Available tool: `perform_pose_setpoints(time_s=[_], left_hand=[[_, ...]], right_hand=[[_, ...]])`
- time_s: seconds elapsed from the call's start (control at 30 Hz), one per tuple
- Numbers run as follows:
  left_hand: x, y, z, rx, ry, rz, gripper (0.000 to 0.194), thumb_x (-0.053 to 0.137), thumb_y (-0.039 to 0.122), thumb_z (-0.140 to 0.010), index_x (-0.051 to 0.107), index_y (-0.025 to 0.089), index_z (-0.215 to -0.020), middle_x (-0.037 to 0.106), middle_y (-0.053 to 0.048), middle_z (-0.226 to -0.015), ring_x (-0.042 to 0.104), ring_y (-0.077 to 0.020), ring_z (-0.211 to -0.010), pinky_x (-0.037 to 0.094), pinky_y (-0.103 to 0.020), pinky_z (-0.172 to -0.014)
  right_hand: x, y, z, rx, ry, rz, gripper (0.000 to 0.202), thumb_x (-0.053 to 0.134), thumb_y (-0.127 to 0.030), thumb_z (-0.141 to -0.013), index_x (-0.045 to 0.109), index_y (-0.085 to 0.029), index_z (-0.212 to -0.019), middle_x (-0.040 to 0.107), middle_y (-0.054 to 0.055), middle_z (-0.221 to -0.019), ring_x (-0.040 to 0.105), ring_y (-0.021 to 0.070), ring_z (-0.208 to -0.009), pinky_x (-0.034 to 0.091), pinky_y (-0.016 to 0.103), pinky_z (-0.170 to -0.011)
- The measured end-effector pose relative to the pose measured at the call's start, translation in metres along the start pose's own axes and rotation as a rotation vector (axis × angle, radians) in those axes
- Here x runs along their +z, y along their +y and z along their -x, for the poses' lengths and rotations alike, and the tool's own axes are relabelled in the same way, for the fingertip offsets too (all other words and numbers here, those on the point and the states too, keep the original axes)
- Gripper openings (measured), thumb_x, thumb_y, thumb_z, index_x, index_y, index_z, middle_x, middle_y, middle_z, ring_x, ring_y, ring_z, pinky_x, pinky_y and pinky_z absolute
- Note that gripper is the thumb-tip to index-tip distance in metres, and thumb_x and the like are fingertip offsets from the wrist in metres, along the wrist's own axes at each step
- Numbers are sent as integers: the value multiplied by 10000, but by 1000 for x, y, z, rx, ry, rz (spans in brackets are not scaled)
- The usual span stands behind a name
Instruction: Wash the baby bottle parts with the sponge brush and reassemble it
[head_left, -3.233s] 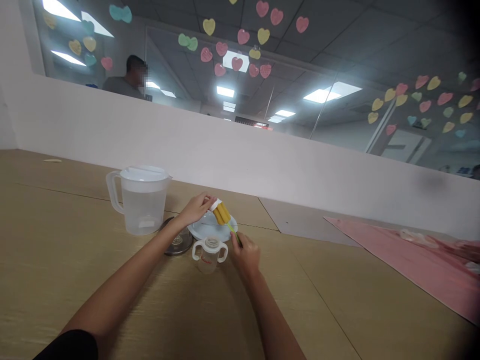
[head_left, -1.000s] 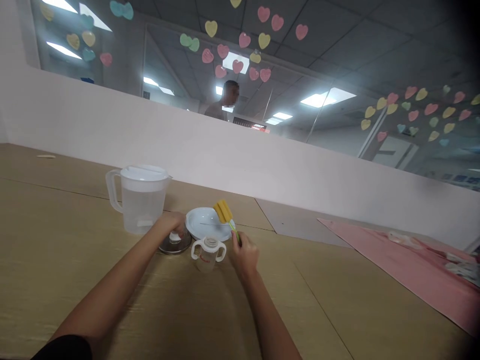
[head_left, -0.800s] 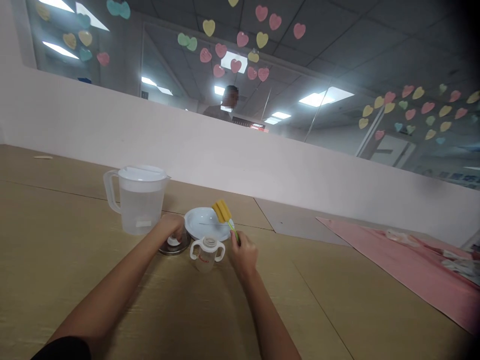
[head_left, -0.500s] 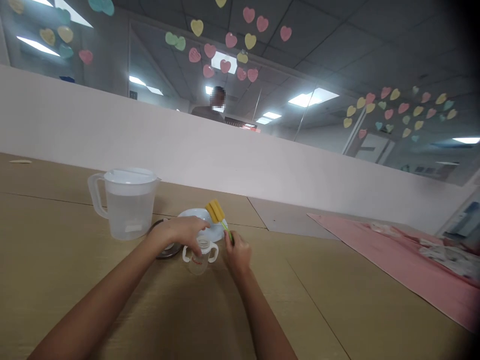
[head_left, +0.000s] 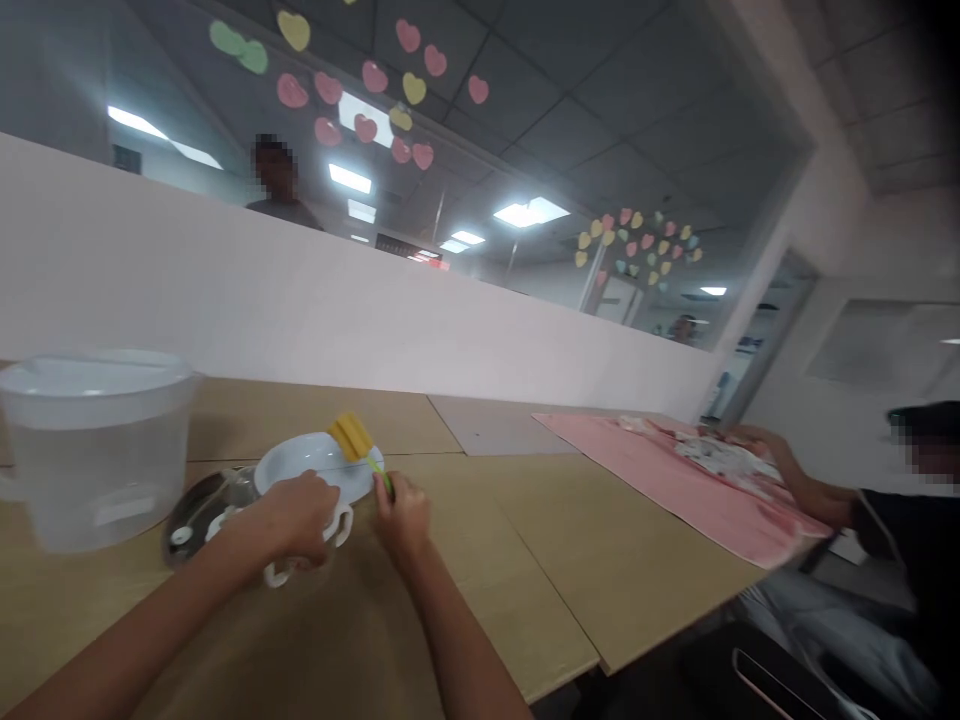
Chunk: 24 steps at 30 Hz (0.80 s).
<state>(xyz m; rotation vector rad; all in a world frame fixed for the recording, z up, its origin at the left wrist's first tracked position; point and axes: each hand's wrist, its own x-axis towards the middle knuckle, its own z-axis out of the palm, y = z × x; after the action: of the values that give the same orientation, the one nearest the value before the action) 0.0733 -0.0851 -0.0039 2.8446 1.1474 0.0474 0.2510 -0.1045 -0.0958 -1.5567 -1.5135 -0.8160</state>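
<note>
Seemingly for steadiness, the handled bottle (head_left: 346,524) is clasped by the left hand (head_left: 300,515); the brush (head_left: 357,445) is pinched low, sponge (head_left: 349,436) uppermost, by the right hand (head_left: 405,515).

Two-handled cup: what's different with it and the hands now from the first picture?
The left hand let go of the little white piece at the metal dish, moved right and now seems to grip the two-handled cup, mostly hiding it. The camera turned right, so another person's dark sleeve shows. The right hand still holds the yellow sponge brush; the jug still stands beside the dish.
</note>
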Motion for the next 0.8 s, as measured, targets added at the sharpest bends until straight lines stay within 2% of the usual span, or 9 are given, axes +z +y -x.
perform_pose_setpoints(time_s=[0.1,0.17,0.27,0.37,0.43,0.6,0.73,0.8], left_hand=[[-8,-7,2,41,-28,101,304,647,314,-469,610,197,-747,638,-72,-832,595,-286,-823,428,-318,-639],[-15,-18,2,73,4,185,365,632,360,-506,618,223,-844,637,-42,-855,596,-264,-810,422,-302,-632],[-28,-38,4,89,101,270,466,638,413,-557,608,251,-994,643,-33,-979,594,-264,-891,440,-298,-688],[-40,-54,5,99,237,303,506,665,407,-566,611,240,-1041,621,-31,-1115,565,-273,-1025,431,-308,-851],[-44,-61,2,110,338,345,528,663,399,-590,599,247,-1092,606,-23,-1156,548,-260,-1069,423,-306,-895],[-34,-76,-20,19,604,345,548,688,362,-615,581,198,-1127,591,-73,-1178,525,-273,-1098,399,-374,-957],[-24,-86,-33,-65,796,248,510,661,233,-657,561,164,-1152,577,-97,-1169,502,-269,-1097,376,-386,-979],[-22,-88,-34,-71,852,198,466,621,178,-691,560,150,-1153,573,-104,-1155,488,-269,-1088,376,-391,-972]], right_hand=[[4,1,1,-2,-11,26,394,355,-411,-964,605,-190,-754,660,24,-646,593,109,-550,335,203,-504],[4,0,1,20,-5,26,404,359,-422,-960,607,-190,-742,660,22,-640,590,109,-540,327,205,-497],[-2,-3,-3,57,23,-24,399,364,-410,-955,628,-181,-761,656,25,-628,584,110,-532,324,211,-497],[-10,-7,-7,68,58,-109,385,346,-362,-948,650,-157,-830,643,32,-607,555,105,-501,337,207,-500],[-15,-8,-10,46,65,-162,375,340,-326,-938,655,-142,-852,630,33,-591,541,101,-493,356,200,-513],[-19,-8,-16,-101,58,-206,341,362,-289,-940,669,-142,-959,669,55,-695,586,105,-563,403,190,-552],[-16,-7,-19,-222,-31,-240,367,332,-289,-969,654,-149,-1077,681,65,-750,620,111,-622,429,187,-573],[-15,-7,-20,-234,-77,-249,391,312,-304,-978,647,-146,-1101,670,62,-724,617,116,-613,429,192,-571]])
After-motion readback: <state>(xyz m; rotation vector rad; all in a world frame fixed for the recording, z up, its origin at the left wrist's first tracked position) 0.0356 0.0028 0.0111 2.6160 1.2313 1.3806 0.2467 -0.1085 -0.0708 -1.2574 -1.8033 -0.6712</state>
